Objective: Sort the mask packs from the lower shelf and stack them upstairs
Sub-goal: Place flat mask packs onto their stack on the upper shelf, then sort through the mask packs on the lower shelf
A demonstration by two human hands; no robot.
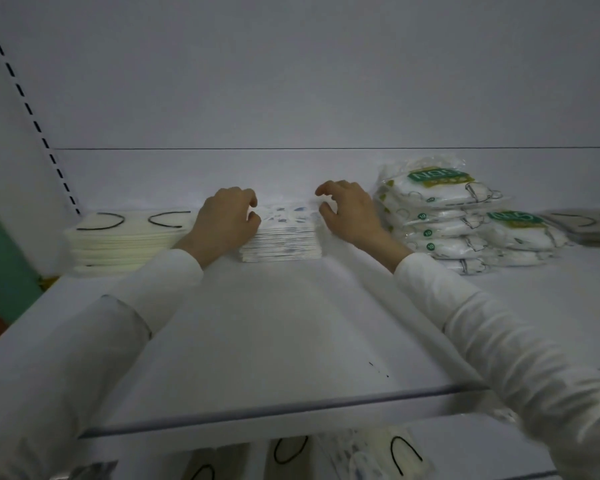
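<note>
At the right of the frame, clear plastic bags of white masks (pixel 440 216) are lying piled, showing green labels starting "N9" (the rest is unclear) and green circles with "10". In the middle of the white upper shelf (pixel 274 323), the stack of white mask packs with blue pattern (pixel 284 237) is standing. The left hand (pixel 226 220) is gripping its top left edge with curled fingers, while the right hand (pixel 350 213) is curling its fingers at the right edge; I cannot tell if it is holding.

Two hands, left hand (pixel 227 216) and right hand (pixel 349 211). On the upper shelf (pixel 274 323) there are five piles: one cream stack (pixel 118 242) at left, one blue-patterned stack (pixel 284 237) at centre, two heaps of green-labelled bags (pixel 447 216) at right, and one grey stack (pixel 589 226) at the far right edge.
</note>
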